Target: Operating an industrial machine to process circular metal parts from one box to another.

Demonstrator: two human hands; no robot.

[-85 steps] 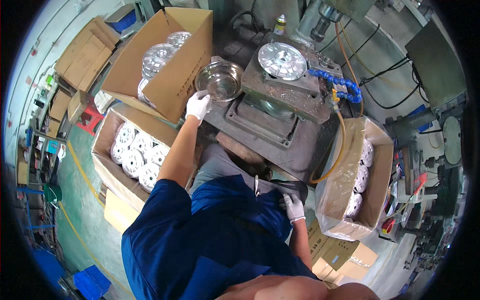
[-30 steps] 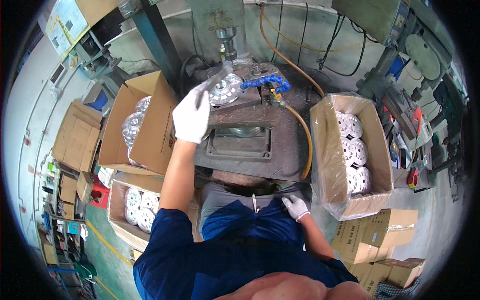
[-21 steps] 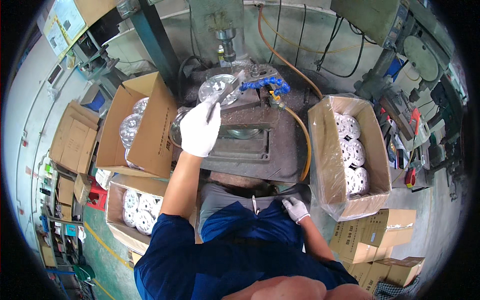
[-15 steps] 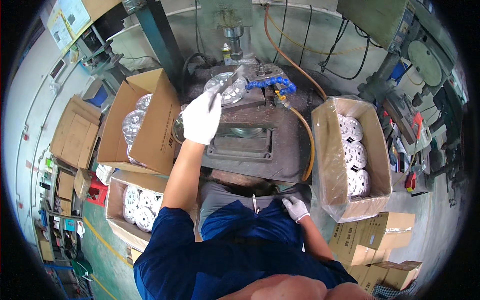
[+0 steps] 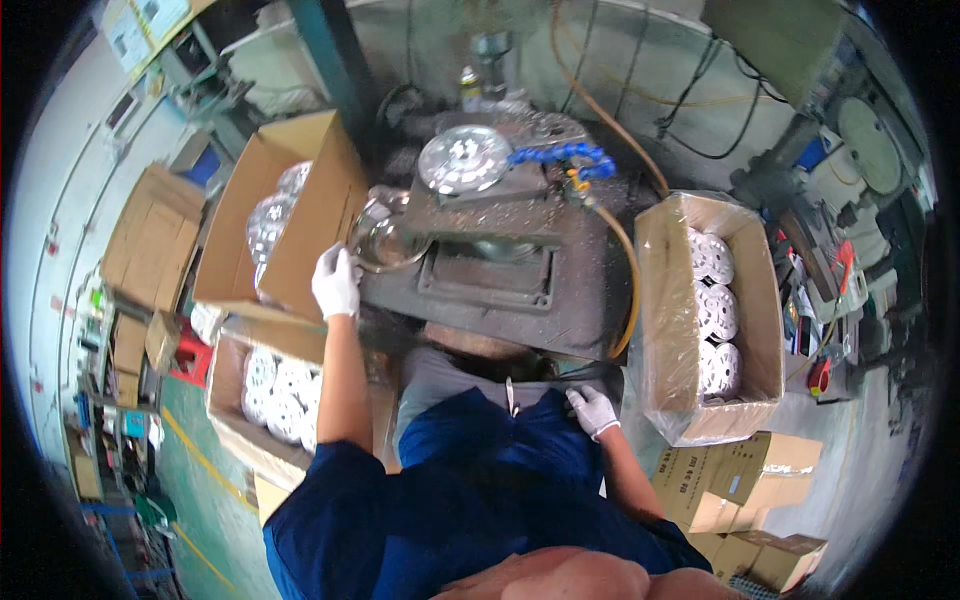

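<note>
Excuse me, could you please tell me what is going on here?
A person's gloved left hand is beside a shiny metal bowl; whether they touch is unclear. The gloved right hand rests on the thigh. A shiny round disc lies on a metal block, near a blue jointed hose. Open cartons of round metal parts stand on both sides.

Lighting's fairly bright w/ glare on disc [image 5: 464, 160], motion blur, edges warped.

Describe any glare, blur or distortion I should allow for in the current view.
Head view: bright glare on the silver disc and metal bowl; head view: spray can smeared soft; head view: pale wall at left bowed by the fisheye, corners black.
</note>
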